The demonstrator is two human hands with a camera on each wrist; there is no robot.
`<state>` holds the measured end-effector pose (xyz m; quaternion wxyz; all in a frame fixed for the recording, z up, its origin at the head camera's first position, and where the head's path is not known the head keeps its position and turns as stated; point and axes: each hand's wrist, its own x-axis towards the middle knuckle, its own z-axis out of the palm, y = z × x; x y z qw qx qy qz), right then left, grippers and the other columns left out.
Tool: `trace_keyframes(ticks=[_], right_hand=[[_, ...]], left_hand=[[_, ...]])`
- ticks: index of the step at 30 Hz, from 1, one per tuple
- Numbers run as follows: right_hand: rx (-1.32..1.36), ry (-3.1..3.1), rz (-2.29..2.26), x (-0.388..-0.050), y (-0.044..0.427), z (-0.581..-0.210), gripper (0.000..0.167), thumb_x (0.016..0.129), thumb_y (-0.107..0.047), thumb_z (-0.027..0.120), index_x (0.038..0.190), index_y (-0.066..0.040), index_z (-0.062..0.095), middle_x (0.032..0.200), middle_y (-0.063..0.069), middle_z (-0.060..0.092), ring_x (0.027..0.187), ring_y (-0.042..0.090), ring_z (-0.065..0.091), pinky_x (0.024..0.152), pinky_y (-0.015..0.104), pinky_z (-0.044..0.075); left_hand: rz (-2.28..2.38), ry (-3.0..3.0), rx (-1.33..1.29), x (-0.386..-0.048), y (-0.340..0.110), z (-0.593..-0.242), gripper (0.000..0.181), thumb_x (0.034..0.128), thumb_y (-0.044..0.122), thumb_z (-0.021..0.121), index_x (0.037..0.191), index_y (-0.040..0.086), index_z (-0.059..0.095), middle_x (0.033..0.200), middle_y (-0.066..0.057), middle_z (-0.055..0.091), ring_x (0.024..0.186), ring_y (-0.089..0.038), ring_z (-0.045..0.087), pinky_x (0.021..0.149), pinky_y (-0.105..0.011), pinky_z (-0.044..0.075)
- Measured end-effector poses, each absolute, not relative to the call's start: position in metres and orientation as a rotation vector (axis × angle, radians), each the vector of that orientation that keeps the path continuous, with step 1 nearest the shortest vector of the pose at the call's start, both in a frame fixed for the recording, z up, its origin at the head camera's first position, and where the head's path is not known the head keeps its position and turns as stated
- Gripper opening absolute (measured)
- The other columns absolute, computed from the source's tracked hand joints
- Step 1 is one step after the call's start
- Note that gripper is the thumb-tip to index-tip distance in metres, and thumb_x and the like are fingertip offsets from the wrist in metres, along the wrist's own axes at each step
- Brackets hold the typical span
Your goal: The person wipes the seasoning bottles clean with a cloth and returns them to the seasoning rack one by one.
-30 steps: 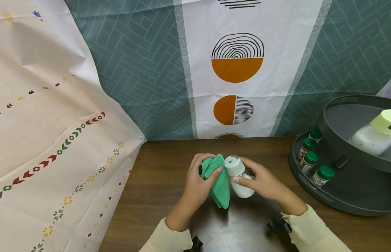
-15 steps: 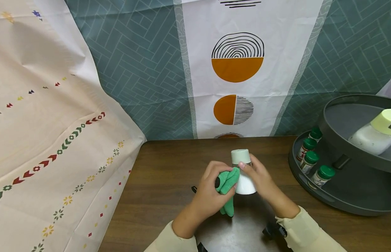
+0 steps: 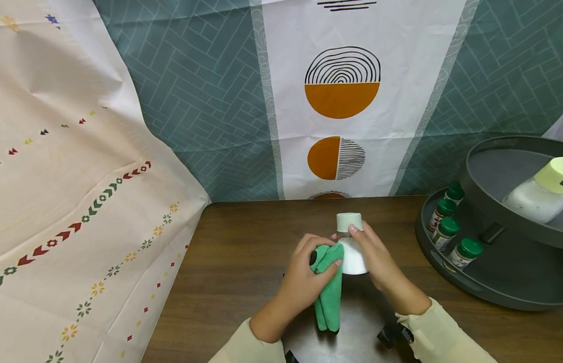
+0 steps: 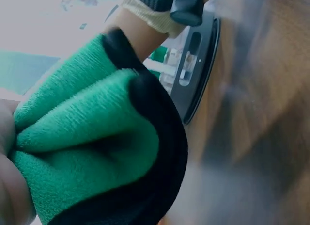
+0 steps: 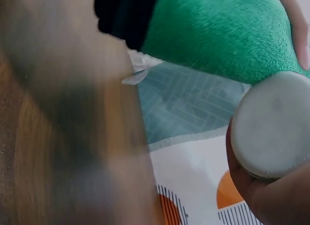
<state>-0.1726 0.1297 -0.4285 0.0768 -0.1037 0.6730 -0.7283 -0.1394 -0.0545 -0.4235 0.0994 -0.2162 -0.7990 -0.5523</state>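
In the head view my left hand (image 3: 301, 280) grips a folded green cloth (image 3: 329, 297) that hangs down below the fingers. Black edging runs along this cloth (image 4: 92, 118) in the left wrist view. My right hand (image 3: 383, 264) holds a white bottle (image 3: 353, 258) with a pale cap (image 3: 348, 222) at the top, thumb near its neck. Cloth meets bottle on the bottle's left side. From the right wrist, the bottle's round pale base (image 5: 273, 125) faces the camera, with the cloth against it. The far fingers of the right hand are mostly hidden behind the bottle.
A dark two-tier round rack (image 3: 486, 282) stands at the right of the wooden table (image 3: 227, 282). Several green-lidded spice jars (image 3: 463, 253) sit on its lower tier. A white bottle with a yellow-green cap (image 3: 542, 191) lies tilted on the upper tier. Patterned cloths hang behind and left.
The bottle has gone from cap tipped toward the head camera to more upright, and shifted slightly right and away. My left hand has moved right with the cloth, which now hangs lower.
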Motion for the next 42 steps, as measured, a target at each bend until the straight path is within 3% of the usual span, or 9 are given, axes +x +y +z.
trace_keyframes(ticks=[6, 9, 11, 14, 23, 31, 36, 39, 42], right_hand=[[-0.393, 2.079, -2.006, -0.165, 0.125, -0.427, 0.051, 0.110, -0.032, 0.027, 0.154, -0.005, 0.027, 0.131, 0.023, 0.051, 0.108, 0.017, 0.057, 0.087, 0.036, 0.052], [-0.533, 2.085, -1.924, -0.164, 0.126, -0.428, 0.051, 0.110, -0.028, 0.029, 0.156, -0.005, 0.025, 0.143, 0.027, 0.044, 0.116, 0.015, 0.053, 0.095, 0.032, 0.048], [-0.621, 2.099, -1.896, -0.163, 0.127, -0.429, 0.050, 0.110, -0.025, 0.034, 0.155, -0.004, 0.028, 0.142, 0.028, 0.047, 0.116, 0.013, 0.056, 0.094, 0.031, 0.050], [-0.685, 2.132, -1.897, -0.163, 0.127, -0.430, 0.048, 0.108, -0.019, 0.044, 0.152, -0.001, 0.034, 0.129, 0.030, 0.056, 0.104, 0.015, 0.065, 0.083, 0.034, 0.058], [-0.689, 2.290, -2.053, -0.161, 0.128, -0.430, 0.035, 0.105, -0.008, 0.047, 0.138, 0.005, 0.047, 0.107, 0.029, 0.063, 0.082, 0.012, 0.070, 0.065, 0.037, 0.061], [-0.568, 2.257, -2.192, -0.165, 0.133, -0.426, 0.033, 0.105, -0.009, 0.048, 0.135, 0.004, 0.045, 0.097, 0.005, 0.066, 0.082, 0.014, 0.070, 0.066, 0.035, 0.061], [-0.580, 2.091, -2.276, -0.169, 0.136, -0.424, 0.036, 0.107, -0.010, 0.046, 0.139, 0.003, 0.039, 0.103, -0.001, 0.069, 0.085, 0.016, 0.074, 0.067, 0.035, 0.062], [-0.569, 2.067, -2.240, -0.169, 0.135, -0.422, 0.039, 0.109, -0.018, 0.043, 0.143, 0.001, 0.035, 0.113, -0.004, 0.070, 0.090, 0.014, 0.072, 0.071, 0.034, 0.062], [-0.558, 2.070, -2.144, -0.168, 0.133, -0.422, 0.044, 0.111, -0.025, 0.033, 0.149, -0.002, 0.030, 0.126, 0.007, 0.066, 0.100, 0.010, 0.068, 0.081, 0.031, 0.059]], left_hand=[[-1.741, -2.312, -0.422, -0.147, -0.064, -0.418, 0.029, 0.0905, 0.023, 0.076, 0.117, 0.026, 0.065, 0.115, 0.008, 0.060, 0.105, -0.013, 0.059, 0.088, -0.030, 0.052], [-1.741, -2.276, -0.341, -0.150, -0.070, -0.415, 0.030, 0.0899, 0.024, 0.077, 0.117, 0.022, 0.066, 0.115, 0.007, 0.061, 0.104, -0.013, 0.060, 0.088, -0.031, 0.051], [-1.741, -2.258, -0.313, -0.152, -0.074, -0.413, 0.030, 0.0897, 0.024, 0.077, 0.117, 0.020, 0.066, 0.116, 0.006, 0.061, 0.106, -0.013, 0.060, 0.089, -0.031, 0.052], [-1.752, -2.229, -0.317, -0.153, -0.079, -0.411, 0.028, 0.0899, 0.023, 0.077, 0.116, 0.020, 0.066, 0.116, 0.004, 0.062, 0.107, -0.014, 0.061, 0.090, -0.030, 0.052], [-1.735, -2.272, -0.590, -0.145, -0.075, -0.411, 0.029, 0.0895, 0.020, 0.076, 0.116, 0.020, 0.065, 0.118, 0.001, 0.060, 0.105, -0.015, 0.060, 0.087, -0.031, 0.055], [-1.685, -2.393, -0.812, -0.139, -0.068, -0.414, 0.031, 0.0875, 0.017, 0.078, 0.115, 0.021, 0.064, 0.118, 0.005, 0.058, 0.110, -0.011, 0.059, 0.091, -0.029, 0.054], [-1.649, -2.453, -0.920, -0.137, -0.064, -0.414, 0.032, 0.0870, 0.015, 0.078, 0.115, 0.019, 0.063, 0.116, 0.004, 0.059, 0.125, -0.013, 0.059, 0.102, -0.029, 0.051], [-1.655, -2.469, -0.882, -0.139, -0.064, -0.415, 0.031, 0.0874, 0.015, 0.078, 0.114, 0.020, 0.063, 0.115, 0.005, 0.059, 0.120, -0.012, 0.059, 0.098, -0.028, 0.052], [-1.699, -2.457, -0.756, -0.141, -0.066, -0.414, 0.029, 0.0872, 0.017, 0.078, 0.112, 0.022, 0.065, 0.114, 0.007, 0.060, 0.109, -0.012, 0.059, 0.091, -0.029, 0.053]])
